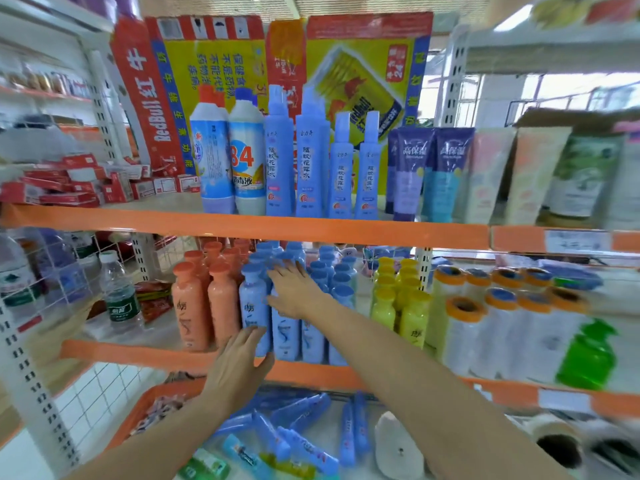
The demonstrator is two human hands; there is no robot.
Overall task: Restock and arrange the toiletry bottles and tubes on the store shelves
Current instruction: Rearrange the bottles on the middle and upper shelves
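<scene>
Both hands are in among the blue bottles [287, 327] on the middle shelf [138, 353], which stand packed in rows between the orange bottles [204, 306] and the yellow bottles [398, 299]. The right hand [294, 292] lies flat and spread against the upper part of a front blue bottle, fingers reaching back over the caps; it grips nothing that I can see. The left hand [239, 362] is open too, palm pressed to the foot of the leftmost blue bottle right at the shelf's orange lip. It looks like a squaring-up of the row, not a lift.

The risk is in the crowding. These bottles are tall and narrow and touch one another, so a shove from the right hand high up could tip one back and send its neighbours over in a run, perhaps into the orange bottles just beside them. The front row stands at the very edge; if the left hand slips or pulls away too soon, a bottle could slide off onto the loose blue tubes [304, 431] lying in a heap on the shelf below. Pressing low and evenly would be safer than pushing at the caps.
</scene>
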